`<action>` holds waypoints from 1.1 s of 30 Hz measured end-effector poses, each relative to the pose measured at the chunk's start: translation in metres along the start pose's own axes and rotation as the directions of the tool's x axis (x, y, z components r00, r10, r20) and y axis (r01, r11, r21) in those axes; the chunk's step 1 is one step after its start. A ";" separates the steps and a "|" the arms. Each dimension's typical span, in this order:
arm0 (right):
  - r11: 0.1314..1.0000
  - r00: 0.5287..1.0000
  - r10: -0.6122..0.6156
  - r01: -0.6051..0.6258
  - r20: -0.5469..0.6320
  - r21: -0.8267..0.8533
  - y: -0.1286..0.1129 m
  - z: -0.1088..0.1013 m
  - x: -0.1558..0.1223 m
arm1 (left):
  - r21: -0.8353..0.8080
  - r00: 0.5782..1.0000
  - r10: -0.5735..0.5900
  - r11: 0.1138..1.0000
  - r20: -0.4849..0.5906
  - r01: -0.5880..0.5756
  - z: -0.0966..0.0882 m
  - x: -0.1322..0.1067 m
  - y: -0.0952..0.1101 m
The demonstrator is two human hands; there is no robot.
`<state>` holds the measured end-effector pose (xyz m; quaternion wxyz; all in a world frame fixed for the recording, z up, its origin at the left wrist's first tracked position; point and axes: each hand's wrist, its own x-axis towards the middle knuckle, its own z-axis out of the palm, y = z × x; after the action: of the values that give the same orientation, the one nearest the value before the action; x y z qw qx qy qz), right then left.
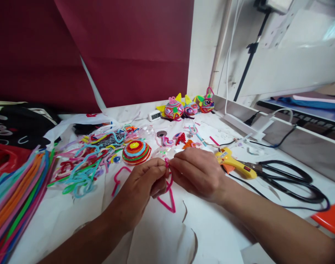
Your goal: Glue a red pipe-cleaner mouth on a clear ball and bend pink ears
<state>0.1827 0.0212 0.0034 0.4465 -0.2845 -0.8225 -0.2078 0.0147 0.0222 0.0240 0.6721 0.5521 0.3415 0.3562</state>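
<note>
Pinched between my two hands is a bent pink pipe cleaner, with an angled loop of it hanging below my fingers. My left hand is closed on it, thumb on top. From the other side, my right hand grips it at nearly the same spot, fingertips almost touching the left ones. Another bent pink pipe cleaner shows just left of my left hand. Behind the hands sits a round dome coiled from striped red, orange, blue and green pipe cleaners. My fingers hide where the pink piece is pinched.
A heap of pipe cleaner scraps covers the left; long pipe cleaner bundles lie nearer. Right are a yellow glue gun, black-handled scissors and cables. Several decorated figures and a small digital clock stand at the back.
</note>
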 end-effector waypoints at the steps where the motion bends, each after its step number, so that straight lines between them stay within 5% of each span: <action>1: 1.000 1.000 -0.010 0.010 0.005 -0.002 0.000 0.000 0.000 | -0.008 1.000 -0.007 1.000 0.000 0.007 0.000 0.000 0.000; 7: 0.995 0.999 0.043 -0.045 0.014 0.093 0.000 -0.001 0.001 | -0.008 0.999 -0.028 1.000 0.020 0.028 -0.003 0.000 -0.005; 12: 0.916 0.955 0.295 -0.282 -0.003 0.284 0.005 -0.003 0.002 | 0.125 0.998 0.015 0.992 0.060 -0.023 -0.005 -0.004 -0.003; 14: 0.804 0.885 0.461 -0.448 0.066 0.390 0.005 -0.004 0.005 | 0.306 0.994 0.112 0.946 0.013 -0.111 -0.007 -0.005 -0.002; 16: 0.624 0.774 0.587 -0.620 0.239 0.477 0.002 -0.005 0.007 | 0.546 0.965 0.260 0.811 -0.013 -0.211 -0.008 -0.007 -0.001; 19: 0.282 0.601 0.609 -0.773 0.518 0.568 -0.001 -0.005 0.010 | 0.797 0.893 0.446 0.520 0.053 -0.307 -0.007 -0.009 -0.002; 21: 0.135 0.553 0.579 -0.790 0.599 0.599 -0.001 -0.005 0.011 | 0.854 0.848 0.516 0.382 0.120 -0.354 -0.007 -0.009 -0.003; 25: 0.127 0.549 0.591 -0.787 0.591 0.604 0.004 -0.005 0.011 | 0.864 0.769 0.623 0.297 0.148 -0.406 -0.013 -0.004 -0.002; 28: 0.047 0.542 0.581 -0.768 0.608 0.639 0.007 -0.005 0.010 | 0.903 0.656 0.752 0.234 0.067 -0.360 -0.024 0.006 0.001; 33: -0.050 0.567 0.486 -0.742 0.665 0.669 0.010 -0.001 0.008 | 0.904 0.676 0.713 0.144 0.187 -0.402 -0.036 0.016 0.000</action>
<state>0.1863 0.0301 0.0121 0.4657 -0.3351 -0.5989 0.5587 -0.0079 0.0536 0.0173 0.0197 0.8464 0.3346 0.4139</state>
